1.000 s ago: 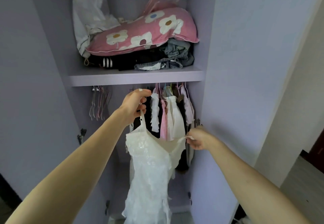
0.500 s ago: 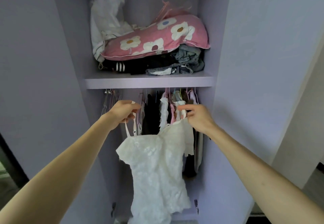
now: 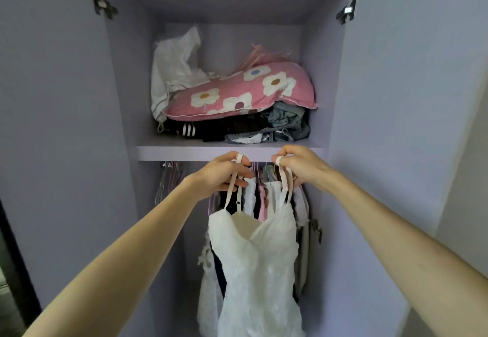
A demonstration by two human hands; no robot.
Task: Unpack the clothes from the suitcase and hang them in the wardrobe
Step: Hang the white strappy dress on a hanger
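No word, number or brand name can be read anywhere in the view. The only mark is a set of three short white stripes on a black garment (image 3: 186, 129). It lies on the shelf (image 3: 184, 153) of the wardrobe (image 3: 126, 72), at about 10 o'clock from the centre. The stripes are perhaps a brand sign, but no letters show.

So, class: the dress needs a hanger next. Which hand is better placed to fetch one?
Probably the left hand: the empty hangers hang on the wardrobe's left side, just beside it, while the right hand can hold the dress.
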